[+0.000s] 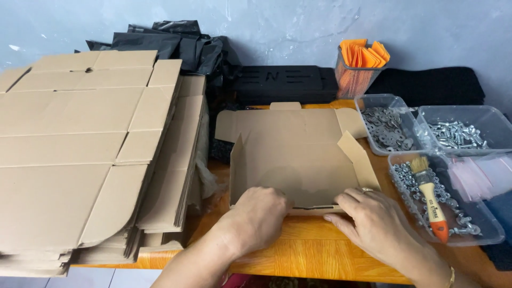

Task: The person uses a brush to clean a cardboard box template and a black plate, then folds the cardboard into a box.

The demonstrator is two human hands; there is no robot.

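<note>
Head view, looking down on an orange wooden tabletop (298, 250), and both hands are on a half-folded cardboard box (298, 160) in the middle of it. The left hand (260, 213) sits curled over the box's near edge, fingers bent down onto the low front flap. The right hand (368, 216) lies just right of it, fingers stretched flat and close together, tips pressing the same near edge; there is a ring on one finger. Neither hand lifts anything, both just press on cardboard. The box lies flat with its left side wall standing up, its right flap tilted outward and the back lid panel lying open towards the far wall.

Off to the left, a tall stack of flat cardboard blanks (90, 149) fills the near-left corner of the scene. Behind it, a heap of black plastic bags (176, 45) rests against the wall. Far centre there is a black flat case (282, 82), and beside it a mesh cup (354, 77) full of orange cards. On the right, three clear plastic tubs: washers in the far one (386, 128), bolts in the far-right one (458, 133), and nuts in the near tub (453, 213), where a paintbrush with an orange-tipped handle (431, 200) lies on top.
</note>
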